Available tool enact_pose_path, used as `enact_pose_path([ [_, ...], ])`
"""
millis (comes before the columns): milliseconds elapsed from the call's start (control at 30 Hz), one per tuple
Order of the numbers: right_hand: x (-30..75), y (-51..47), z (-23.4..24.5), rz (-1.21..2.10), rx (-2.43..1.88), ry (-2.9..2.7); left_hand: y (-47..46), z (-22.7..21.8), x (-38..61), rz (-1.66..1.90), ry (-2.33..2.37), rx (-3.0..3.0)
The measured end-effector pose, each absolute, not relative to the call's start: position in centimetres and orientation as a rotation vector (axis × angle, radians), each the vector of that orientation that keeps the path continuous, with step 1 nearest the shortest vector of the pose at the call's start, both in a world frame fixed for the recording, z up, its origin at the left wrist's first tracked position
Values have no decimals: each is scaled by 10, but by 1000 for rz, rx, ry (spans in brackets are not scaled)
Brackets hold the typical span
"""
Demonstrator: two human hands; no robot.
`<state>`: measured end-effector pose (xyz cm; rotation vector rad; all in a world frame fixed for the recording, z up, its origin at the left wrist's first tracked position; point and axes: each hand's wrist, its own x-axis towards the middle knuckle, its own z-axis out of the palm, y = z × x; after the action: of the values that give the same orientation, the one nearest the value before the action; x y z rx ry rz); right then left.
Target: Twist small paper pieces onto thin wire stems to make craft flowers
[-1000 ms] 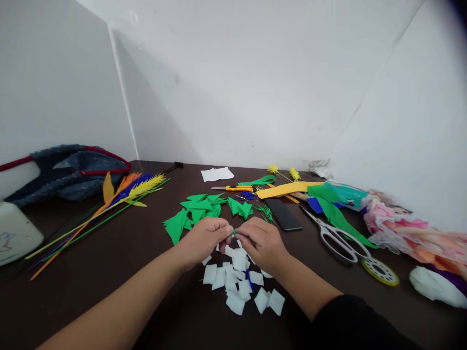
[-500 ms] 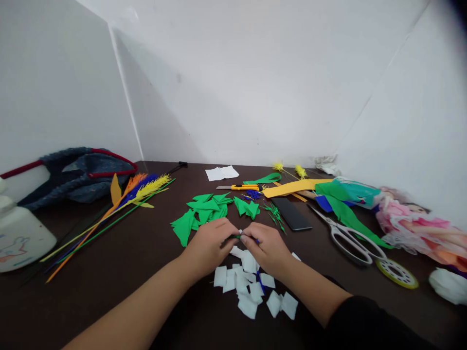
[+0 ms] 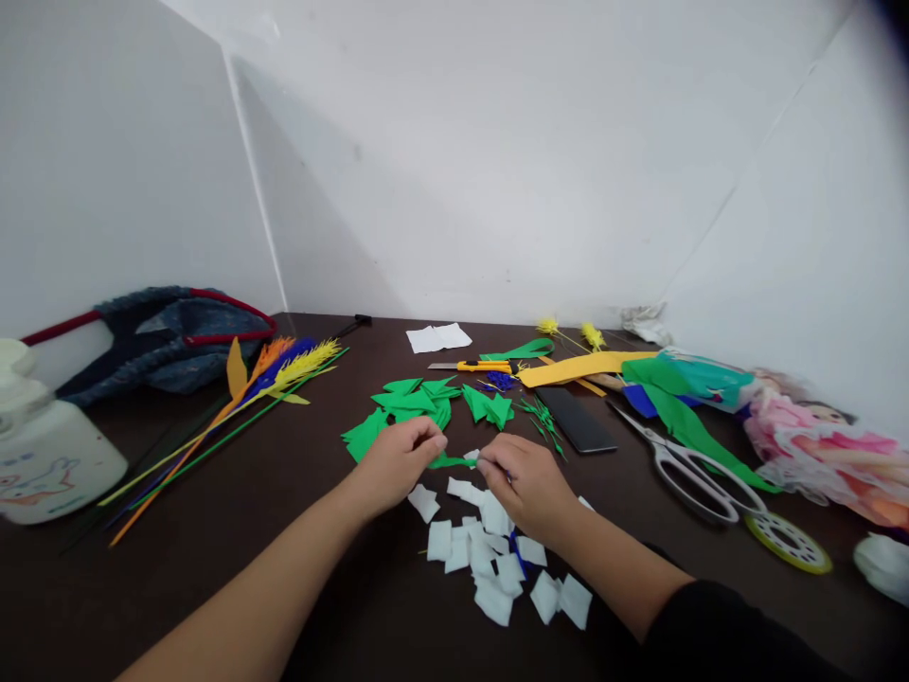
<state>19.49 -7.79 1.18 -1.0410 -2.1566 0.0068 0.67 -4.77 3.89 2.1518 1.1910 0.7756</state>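
My left hand (image 3: 399, 464) is closed, thumb and fingers pinched at one end of a thin green crepe paper strip (image 3: 454, 462). Its other end runs to my right hand (image 3: 529, 481), whose fingertips pinch it together with a small white square piece (image 3: 472, 457). Something dark blue shows faintly at the right fingers. Under and in front of my hands lie several loose white squares (image 3: 492, 599), with a bit of blue among them. Cut green paper pieces (image 3: 408, 400) are heaped just beyond my left hand.
Beyond my hands are a yellow utility knife (image 3: 483, 366), a dark phone (image 3: 579, 421) and a yellow paper strip (image 3: 582, 367). Scissors (image 3: 692, 469), a tape roll (image 3: 788, 542) and dolls (image 3: 816, 445) lie right. Coloured stems (image 3: 205, 426) and a white bottle (image 3: 53, 450) stand left.
My hands have drawn apart, the left one moving left, so the green strip now shows stretched between them. A white square by my left hand has come into view. The view has shifted slightly.
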Motion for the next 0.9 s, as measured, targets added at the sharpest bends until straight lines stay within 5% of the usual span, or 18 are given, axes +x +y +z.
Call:
enact_pose_path([
  [333, 187, -79, 10, 221, -1098, -2050, -60, 33, 20, 928, 941, 2533],
  [900, 196, -83, 19, 186, -924, -1933, -63, 34, 28, 910, 998, 1817],
])
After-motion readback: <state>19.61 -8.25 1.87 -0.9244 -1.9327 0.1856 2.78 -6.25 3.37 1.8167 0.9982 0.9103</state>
